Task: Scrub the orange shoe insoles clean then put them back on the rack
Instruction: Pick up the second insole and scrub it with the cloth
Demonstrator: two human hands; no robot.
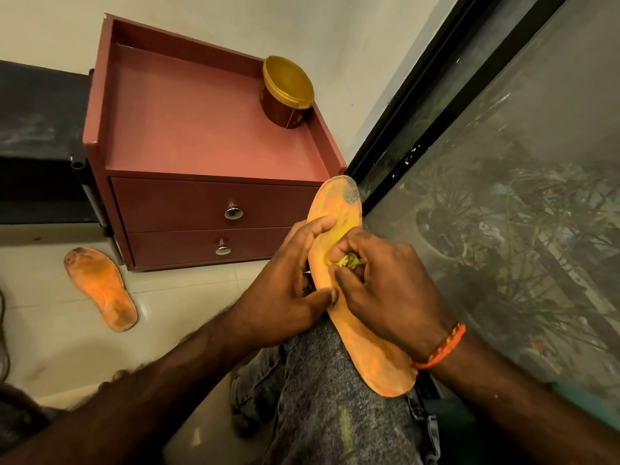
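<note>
Across your grey denim knee lies a long, flat orange insole, foam-like and smudged grey at the toe. Your right hand curls its fingers tight round a small yellow-green scrubber pressed to it; your left hand pinches the insole's edge. A second stained insole lies on the tiled floor, near the maroon drawer cabinet carrying a round gold-lidded tub.

This was a home, a lived-in corner of a room by the look of it. A small maroon bedside cabinet with two knobbed drawers stood on the pale tiled floor against a plain painted wall. A gold-lidded tub sat on top. To the right, a dark-framed window screen showed garden greenery beyond.
</note>
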